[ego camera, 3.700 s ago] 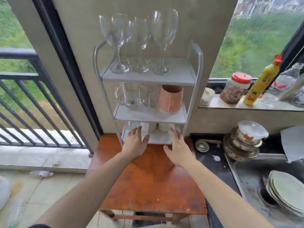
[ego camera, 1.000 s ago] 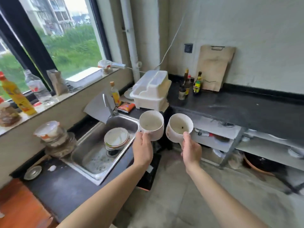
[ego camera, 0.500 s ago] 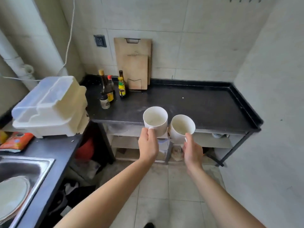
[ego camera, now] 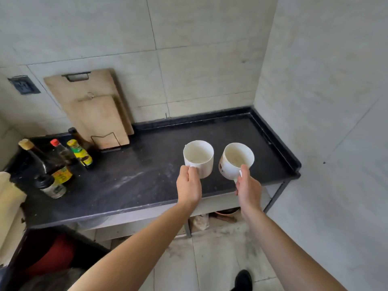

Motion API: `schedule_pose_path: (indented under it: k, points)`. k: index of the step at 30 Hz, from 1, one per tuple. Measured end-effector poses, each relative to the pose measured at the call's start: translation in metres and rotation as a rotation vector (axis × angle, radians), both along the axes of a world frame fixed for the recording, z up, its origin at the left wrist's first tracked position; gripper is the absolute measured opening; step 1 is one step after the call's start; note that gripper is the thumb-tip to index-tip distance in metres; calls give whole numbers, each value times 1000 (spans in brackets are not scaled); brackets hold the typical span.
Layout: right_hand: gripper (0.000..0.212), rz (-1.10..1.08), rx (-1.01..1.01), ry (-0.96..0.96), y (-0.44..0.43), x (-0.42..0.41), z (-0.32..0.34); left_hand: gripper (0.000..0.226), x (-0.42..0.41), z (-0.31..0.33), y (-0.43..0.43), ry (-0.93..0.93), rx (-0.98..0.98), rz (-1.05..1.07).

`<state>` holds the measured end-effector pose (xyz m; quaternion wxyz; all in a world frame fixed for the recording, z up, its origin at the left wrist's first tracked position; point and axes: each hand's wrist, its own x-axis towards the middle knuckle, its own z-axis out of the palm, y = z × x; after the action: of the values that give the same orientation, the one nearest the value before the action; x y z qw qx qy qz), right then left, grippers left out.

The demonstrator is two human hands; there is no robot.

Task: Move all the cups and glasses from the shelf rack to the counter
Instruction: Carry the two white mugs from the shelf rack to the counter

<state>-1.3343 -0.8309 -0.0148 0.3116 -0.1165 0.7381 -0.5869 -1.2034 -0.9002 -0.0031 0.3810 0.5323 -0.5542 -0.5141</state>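
Two white mugs are held over the black counter (ego camera: 134, 177). My left hand (ego camera: 189, 185) grips the handle of the left white mug (ego camera: 199, 157), which is upright. My right hand (ego camera: 247, 186) grips the handle of the right white mug (ego camera: 236, 160), which tilts a little to the left and has a dark mark on its side. Both mugs look empty and hover above the counter's right half. The shelf rack is out of view.
Several sauce bottles (ego camera: 60, 162) stand at the counter's left end. Two wooden cutting boards (ego camera: 92, 110) lean on the back wall in a wire stand. A tiled wall (ego camera: 325, 122) closes the right side. A white plastic container (ego camera: 8, 198) sits at the far left.
I have turned from the rack and past the sink with a mug in each hand. Since half a second ago the mugs have moved from the counter's front edge to above its surface.
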Motion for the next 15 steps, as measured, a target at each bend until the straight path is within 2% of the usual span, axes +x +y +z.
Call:
schedule_pose_path:
  k: [5,8,15]
  points:
    - [56,75,60,-16,-66,-83,-4,21,-70,-5,-59,-93,55,59]
    - [48,151,65,6,-112,-122,-4,20,-97,-5,-96,-124,52,79]
    - [55,242,129,-62,-208,-155,-32,16,-119,-34,-170,-156,159,81]
